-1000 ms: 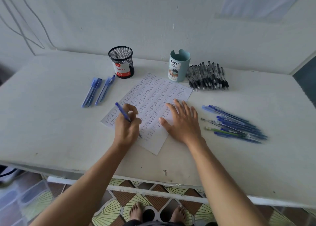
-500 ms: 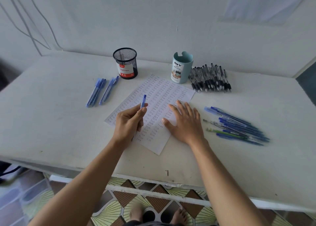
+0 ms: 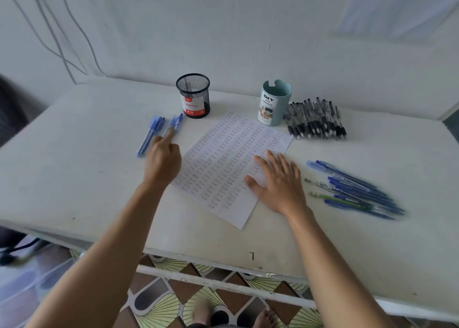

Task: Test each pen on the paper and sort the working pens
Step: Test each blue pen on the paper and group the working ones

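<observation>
A white paper (image 3: 223,164) covered with rows of written test words lies in the middle of the table (image 3: 74,178). My right hand (image 3: 278,181) rests flat on its right part with fingers spread. My left hand (image 3: 162,159) reaches to the far left of the paper, its fingertips on a blue pen (image 3: 176,122) that it holds down among a few blue pens (image 3: 149,136) lying there. The motion blurs that pen. A larger pile of blue pens (image 3: 355,191), one of them green, lies right of the paper.
A black mesh pen cup (image 3: 193,96) and a teal desk organizer cup (image 3: 274,104) stand behind the paper. A pile of several black pens (image 3: 315,121) lies right of the teal cup. A wall rises behind the table. My bare feet show on the tiled floor below the front edge.
My left hand stopped writing, lifted the blue pen off the paper and carried it far left to the small group of blue pens. My right hand stayed on the paper.
</observation>
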Demonstrator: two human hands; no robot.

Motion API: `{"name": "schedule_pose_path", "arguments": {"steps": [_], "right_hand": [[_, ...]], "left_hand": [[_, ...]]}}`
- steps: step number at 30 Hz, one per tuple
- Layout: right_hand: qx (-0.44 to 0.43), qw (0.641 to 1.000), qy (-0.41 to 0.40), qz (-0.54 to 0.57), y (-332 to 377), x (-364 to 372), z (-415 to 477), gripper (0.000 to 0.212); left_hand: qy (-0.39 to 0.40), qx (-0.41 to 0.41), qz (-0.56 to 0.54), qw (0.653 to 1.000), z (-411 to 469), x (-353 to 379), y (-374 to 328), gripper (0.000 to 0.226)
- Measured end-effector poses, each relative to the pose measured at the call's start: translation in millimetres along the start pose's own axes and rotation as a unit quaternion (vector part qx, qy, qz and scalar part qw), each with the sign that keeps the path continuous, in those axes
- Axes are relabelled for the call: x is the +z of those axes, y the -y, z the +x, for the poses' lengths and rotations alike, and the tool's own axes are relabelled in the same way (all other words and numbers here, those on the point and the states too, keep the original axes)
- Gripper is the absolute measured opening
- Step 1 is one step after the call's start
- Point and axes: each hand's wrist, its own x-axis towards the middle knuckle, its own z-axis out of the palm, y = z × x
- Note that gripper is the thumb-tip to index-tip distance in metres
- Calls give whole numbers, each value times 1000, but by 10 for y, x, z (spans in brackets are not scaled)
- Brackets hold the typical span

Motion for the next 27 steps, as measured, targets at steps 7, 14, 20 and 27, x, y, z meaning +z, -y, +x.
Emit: {"name": "schedule_pose_path", "arguments": {"steps": [7,14,20,27], "right_hand": [[1,1000,-6,6,1,9,5,72],[5,1000,-10,4,14,9,-1,77],[4,1000,-5,-4,20,18,3,85],[5,1000,11,18,25,-33,6,71]], "left_hand": [[-65,-147,109,981,441,-202,427,57],[40,-150,139,978,538,-158,446,40],[-48,-113,170,978,383,-38,232,44],[134,166,109,971,-236,520,-414,42]]}}
